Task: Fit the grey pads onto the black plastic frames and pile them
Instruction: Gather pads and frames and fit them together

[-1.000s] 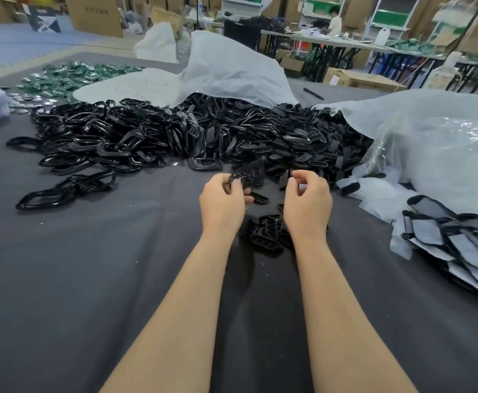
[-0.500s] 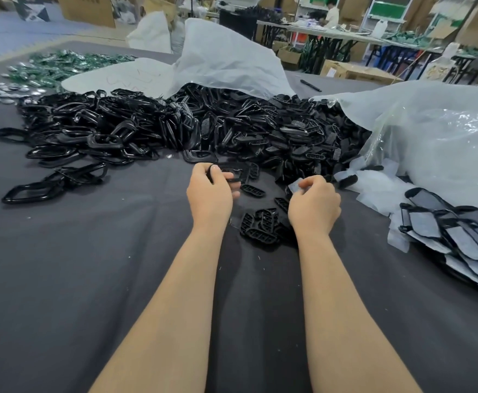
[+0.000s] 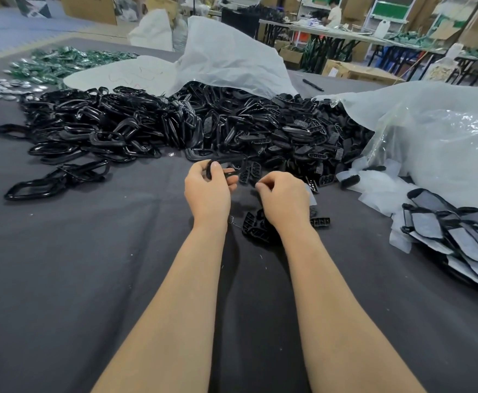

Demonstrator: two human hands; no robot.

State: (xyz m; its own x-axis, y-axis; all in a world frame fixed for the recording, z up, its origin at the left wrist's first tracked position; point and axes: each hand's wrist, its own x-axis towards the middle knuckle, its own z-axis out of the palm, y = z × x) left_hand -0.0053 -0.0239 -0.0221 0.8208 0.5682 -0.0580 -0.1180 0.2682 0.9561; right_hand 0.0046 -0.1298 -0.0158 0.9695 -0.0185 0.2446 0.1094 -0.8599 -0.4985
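1. Black plastic frame (image 3: 230,172): a thin, glossy loop held in the left hand (image 3: 208,191), thumb on top and fingers curled beneath. It is lifted just clear of the dark grey cloth (image 3: 62,279) covering the table.
2. Right hand (image 3: 284,199): just right of the left hand, not touching it. Fingers are curled in with the thumb tip against the forefinger. A pale edge shows past its far-right side. Cannot tell whether it is pinching a pad or nothing.
3. Under the right wrist is a small cluster of slotted black pieces (image 3: 256,225), flat bars with a row of oblong holes. One lone slotted piece (image 3: 320,222) lies just to their right.
4. Beyond the hands is a big heap of black frames (image 3: 147,129): rounded, open loops, tangled and overlapping. It spreads from far left to centre. The right part of the heap is mostly short slotted bars (image 3: 303,131).
5. On the near right is a pile of fitted frames (image 3: 444,231), each a black rim around a matte grey pad. They are fanned and overlapping, and run off the right edge.
6. Between that pile and the heap lie loose white slips (image 3: 379,191), translucent, scattered on the cloth.
7. A white sack (image 3: 232,61) is draped over the far side of the heap. A clear plastic bag (image 3: 430,137) is slumped on the right.
8. At far left lies a spread of green items (image 3: 70,58), with silver discs (image 3: 14,86) beside it. A black pen (image 3: 312,85) lies on the far centre of the cloth.
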